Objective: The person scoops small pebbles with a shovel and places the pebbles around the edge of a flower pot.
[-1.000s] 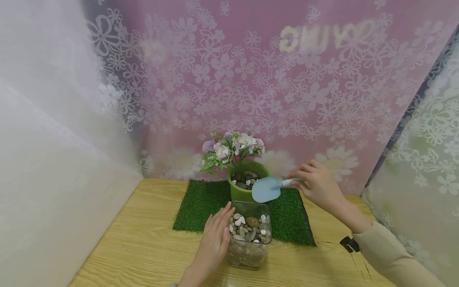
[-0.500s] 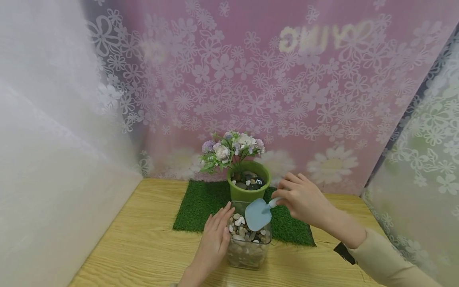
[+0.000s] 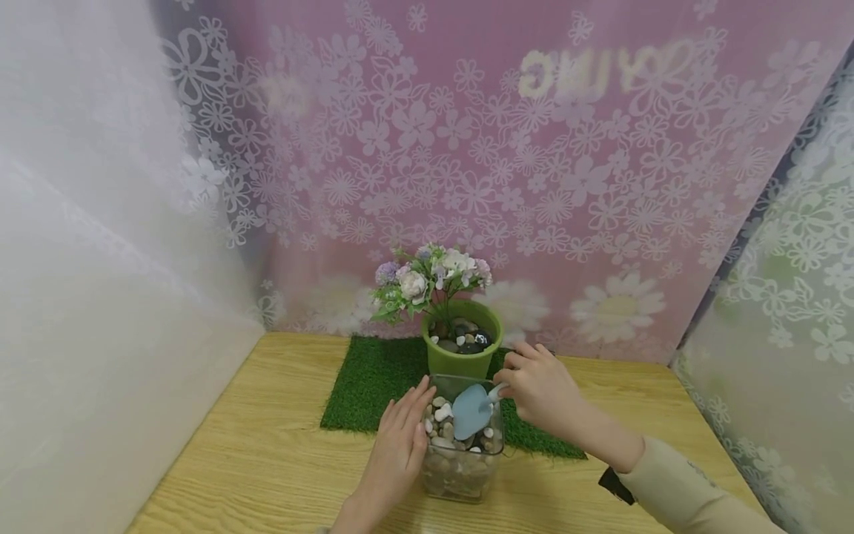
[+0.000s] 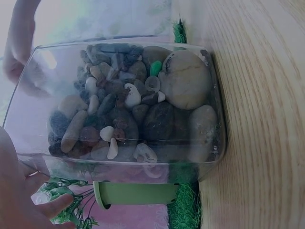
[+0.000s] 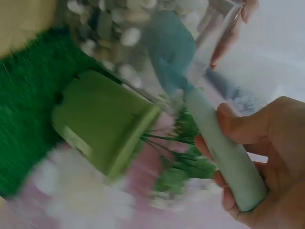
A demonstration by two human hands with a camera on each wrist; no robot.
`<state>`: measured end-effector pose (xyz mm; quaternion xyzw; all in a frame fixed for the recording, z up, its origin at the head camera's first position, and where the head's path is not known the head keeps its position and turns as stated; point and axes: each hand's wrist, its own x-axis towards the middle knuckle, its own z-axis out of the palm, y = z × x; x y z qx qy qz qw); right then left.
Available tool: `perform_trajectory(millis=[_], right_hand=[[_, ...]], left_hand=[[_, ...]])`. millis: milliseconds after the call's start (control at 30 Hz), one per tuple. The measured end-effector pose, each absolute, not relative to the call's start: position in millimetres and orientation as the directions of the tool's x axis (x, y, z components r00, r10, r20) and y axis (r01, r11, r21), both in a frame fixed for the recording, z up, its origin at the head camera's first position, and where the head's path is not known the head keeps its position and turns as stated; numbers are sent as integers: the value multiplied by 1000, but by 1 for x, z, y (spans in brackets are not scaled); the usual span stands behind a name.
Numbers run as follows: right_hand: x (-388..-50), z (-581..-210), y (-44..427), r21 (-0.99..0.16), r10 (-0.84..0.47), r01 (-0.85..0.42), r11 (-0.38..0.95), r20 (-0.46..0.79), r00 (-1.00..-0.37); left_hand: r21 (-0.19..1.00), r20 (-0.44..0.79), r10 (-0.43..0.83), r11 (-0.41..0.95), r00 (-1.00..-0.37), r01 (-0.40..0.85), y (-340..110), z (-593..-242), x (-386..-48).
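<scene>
Since the blue shovel (image 3: 471, 411) is angled over the stones (image 3: 445, 432) in the clear container (image 3: 460, 450), I'd call this a scooping moment, and the blade angle is probably what makes or breaks it. The right grip (image 3: 539, 387) is clamped round the pale handle (image 5: 226, 150), while the left grip (image 3: 399, 437) isn't closed on anything, just fairly straight fingers laid against the container's side. Decent brace imo, so use it: shoving into loose stones could skid the container across the bench (image 3: 267, 445). It stands just in front of the green pot (image 3: 462, 363), so there isn't much swing room at the back; I'd push the blade toward the braced wall, which gives the stones something to stop against. Can't tell whether the tip actually touches them. Either way, go in shallow with a little wiggle, because the left wrist view shows a big pale stone (image 4: 186, 78) low down that would likely jam a deep dig. Then level the blade before lifting, or the small round ones may roll off, and come up clear of the flowers (image 3: 434, 278).
</scene>
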<state>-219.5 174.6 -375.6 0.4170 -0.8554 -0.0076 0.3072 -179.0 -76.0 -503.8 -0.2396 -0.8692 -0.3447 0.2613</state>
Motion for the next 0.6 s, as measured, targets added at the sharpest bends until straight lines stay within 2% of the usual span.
perform_trajectory(millis=[100,400,600], right_hand=[[-221,-381,179,162,-678,-725,669,534,-506],[-218,-397,187,20,-599,-744,668,607,-522],[-216,-410,187,34,-566,-730,683,655,-500]], left_hand=[[483,609,238,646,-757,592,-76,-503,-179],[502,606,231,631,-761,592,-75,-503,-179],[486,616,230,642,-754,593,-75,-504,-179]])
